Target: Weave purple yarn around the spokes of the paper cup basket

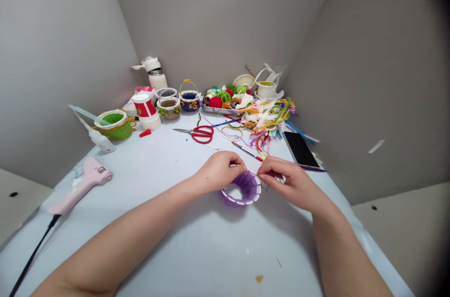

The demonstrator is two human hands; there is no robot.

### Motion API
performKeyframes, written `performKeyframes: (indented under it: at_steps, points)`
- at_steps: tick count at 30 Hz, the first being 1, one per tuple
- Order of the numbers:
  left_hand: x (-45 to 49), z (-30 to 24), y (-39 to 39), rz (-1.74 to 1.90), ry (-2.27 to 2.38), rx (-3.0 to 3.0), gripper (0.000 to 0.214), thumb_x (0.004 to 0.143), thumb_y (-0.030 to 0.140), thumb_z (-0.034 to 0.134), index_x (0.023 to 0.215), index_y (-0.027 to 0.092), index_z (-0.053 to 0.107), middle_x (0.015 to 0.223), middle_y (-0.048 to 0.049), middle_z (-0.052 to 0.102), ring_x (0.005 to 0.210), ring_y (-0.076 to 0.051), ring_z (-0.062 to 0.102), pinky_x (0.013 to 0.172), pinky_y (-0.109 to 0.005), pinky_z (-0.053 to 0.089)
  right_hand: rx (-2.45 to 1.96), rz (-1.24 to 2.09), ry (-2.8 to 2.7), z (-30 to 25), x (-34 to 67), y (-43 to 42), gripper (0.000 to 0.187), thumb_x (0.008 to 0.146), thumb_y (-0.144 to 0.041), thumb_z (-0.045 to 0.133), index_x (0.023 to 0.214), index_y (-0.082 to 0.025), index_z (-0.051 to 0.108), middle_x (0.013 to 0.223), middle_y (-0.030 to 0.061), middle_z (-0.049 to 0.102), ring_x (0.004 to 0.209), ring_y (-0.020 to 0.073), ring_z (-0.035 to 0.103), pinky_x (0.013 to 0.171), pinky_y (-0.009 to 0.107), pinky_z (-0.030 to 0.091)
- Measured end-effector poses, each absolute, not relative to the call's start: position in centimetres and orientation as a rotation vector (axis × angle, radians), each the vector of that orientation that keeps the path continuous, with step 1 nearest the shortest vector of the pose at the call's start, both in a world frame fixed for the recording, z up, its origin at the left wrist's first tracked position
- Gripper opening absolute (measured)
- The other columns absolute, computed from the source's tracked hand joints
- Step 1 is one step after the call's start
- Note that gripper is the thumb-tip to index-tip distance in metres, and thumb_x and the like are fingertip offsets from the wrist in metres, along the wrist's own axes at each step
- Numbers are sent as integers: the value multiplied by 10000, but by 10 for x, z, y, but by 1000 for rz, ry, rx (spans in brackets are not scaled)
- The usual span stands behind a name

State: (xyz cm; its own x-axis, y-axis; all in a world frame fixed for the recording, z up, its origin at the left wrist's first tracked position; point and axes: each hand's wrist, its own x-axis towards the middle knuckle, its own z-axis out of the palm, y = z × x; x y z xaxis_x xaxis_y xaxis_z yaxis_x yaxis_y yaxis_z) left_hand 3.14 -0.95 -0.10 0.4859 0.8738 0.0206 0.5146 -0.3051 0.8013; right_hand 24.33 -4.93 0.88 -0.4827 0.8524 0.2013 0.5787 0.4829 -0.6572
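A small purple yarn-wrapped cup with a white trimmed rim lies tilted on the white table, its opening turned toward me. My left hand curls over the cup's far left side and grips it. My right hand pinches the white rim at the cup's right edge, fingers pressed together. A red pen lies just beyond both hands.
Red scissors, a dark phone and a heap of coloured pipe cleaners and lace lie behind. A pink glue gun with a cord sits left, near a glue bottle, a green basket and several small decorated cups.
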Motion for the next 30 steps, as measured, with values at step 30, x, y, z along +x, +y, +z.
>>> performKeyframes:
  at_steps: [30]
  points:
    - [25,0,-5,495,998,1998,208,786,305,547,886,201,696,773,-5,668,685,-128,576,628,-228,438,-1246,848,-2228,-1,231,-47,144,896,-221,502,882,-196,643,826,6,643,732,120,566,649,218,410]
